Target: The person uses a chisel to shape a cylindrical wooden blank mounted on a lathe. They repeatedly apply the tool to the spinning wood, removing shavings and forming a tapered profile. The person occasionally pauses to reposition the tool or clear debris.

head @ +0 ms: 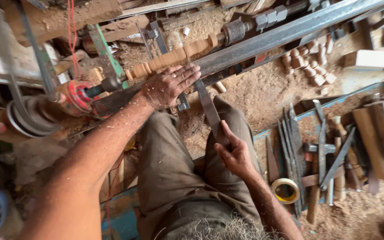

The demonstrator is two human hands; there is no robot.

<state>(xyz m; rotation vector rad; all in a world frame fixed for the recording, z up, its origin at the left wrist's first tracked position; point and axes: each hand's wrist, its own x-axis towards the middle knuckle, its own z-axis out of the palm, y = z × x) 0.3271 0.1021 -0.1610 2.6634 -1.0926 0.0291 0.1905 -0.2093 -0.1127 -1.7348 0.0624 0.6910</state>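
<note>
A pale turned wooden spindle (174, 57) with beads and grooves is mounted in a lathe, running from lower left to upper right. My left hand (167, 84) lies over the tool rest just below the spindle, fingers pressing the tip of a long flat steel chisel (207, 104). My right hand (234, 153) is closed around the chisel's lower end, above my knee. The chisel slants up from my right hand to the spindle. My legs in brown trousers (178, 169) fill the middle of the view.
A steel lathe bed (281, 33) crosses the top. The red drive end and belt pulley (74, 95) sit at left. A blue tray (263, 133) at right holds several chisels, wooden handles and a tape roll (285, 190). Small turned pieces (312, 66) lie in sawdust.
</note>
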